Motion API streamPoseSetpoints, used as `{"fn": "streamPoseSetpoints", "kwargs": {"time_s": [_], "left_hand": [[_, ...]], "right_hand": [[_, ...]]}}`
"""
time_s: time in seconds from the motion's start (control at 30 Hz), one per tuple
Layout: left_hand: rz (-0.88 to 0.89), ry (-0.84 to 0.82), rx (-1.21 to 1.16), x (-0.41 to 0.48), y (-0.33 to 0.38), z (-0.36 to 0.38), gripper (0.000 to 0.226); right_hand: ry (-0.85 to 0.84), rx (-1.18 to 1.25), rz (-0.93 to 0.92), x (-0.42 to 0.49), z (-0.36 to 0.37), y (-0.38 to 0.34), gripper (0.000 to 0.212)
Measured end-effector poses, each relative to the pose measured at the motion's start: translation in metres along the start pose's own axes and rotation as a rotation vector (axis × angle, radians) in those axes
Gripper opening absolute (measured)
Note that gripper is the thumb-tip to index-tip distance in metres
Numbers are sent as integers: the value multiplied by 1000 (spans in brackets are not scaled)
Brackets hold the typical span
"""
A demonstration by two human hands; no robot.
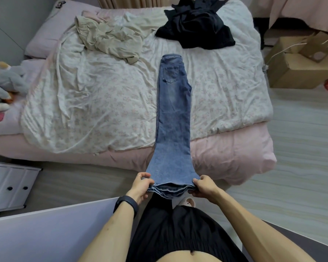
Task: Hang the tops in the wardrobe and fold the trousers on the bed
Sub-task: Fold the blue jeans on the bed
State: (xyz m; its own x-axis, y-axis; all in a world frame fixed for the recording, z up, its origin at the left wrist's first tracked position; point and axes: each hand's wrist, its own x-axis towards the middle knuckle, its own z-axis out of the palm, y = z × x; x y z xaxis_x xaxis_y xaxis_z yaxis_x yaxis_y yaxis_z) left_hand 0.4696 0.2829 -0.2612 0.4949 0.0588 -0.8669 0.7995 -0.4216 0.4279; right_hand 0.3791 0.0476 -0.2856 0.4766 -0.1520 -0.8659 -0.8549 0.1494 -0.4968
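Single head-worn view: 1 wide-angle camera looks forward and steeply down across the bed [235, 150] from its near edge. Left hand [140, 186] and right hand [204, 186], gripping the jeans [172, 110], lie nearest the lens.

A pair of blue denim trousers [173, 114] is laid out straight on the bed [235, 154], folded lengthwise with one leg on the other. The waistband is set at the far end, with a back pocket facing up. The flared hems are carried past the near edge of the bed, where their two corners are pinched by the left hand [141, 186] and the right hand [204, 187]. A beige garment [110, 39] is left crumpled on the far left of the bed. A black garment [197, 25] is heaped to its right, just beyond the waistband.
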Motion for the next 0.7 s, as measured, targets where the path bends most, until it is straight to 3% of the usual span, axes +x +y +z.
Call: {"fn": "streamPoseSetpoints", "kwargs": {"time_s": [0.23,0.3,0.4,0.57,0.7], "left_hand": [[-209,-225,-173,-2,-1,-10,17],[-205,-269,-224,-2,-5,-11,19],[-100,-304,-164,-1,-11,-12,29],[194,-152,117,-3,-11,-7,39],[277,-57,98,0,-5,-4,33]], "right_hand": [[55,129,41,-1,-16,10,9],[99,161,53,-3,-16,14,16],[167,147,-74,-4,-17,21,33],[142,154,-163,-4,-14,19,12],[79,201,-170,-5,-9,8,43]]}}
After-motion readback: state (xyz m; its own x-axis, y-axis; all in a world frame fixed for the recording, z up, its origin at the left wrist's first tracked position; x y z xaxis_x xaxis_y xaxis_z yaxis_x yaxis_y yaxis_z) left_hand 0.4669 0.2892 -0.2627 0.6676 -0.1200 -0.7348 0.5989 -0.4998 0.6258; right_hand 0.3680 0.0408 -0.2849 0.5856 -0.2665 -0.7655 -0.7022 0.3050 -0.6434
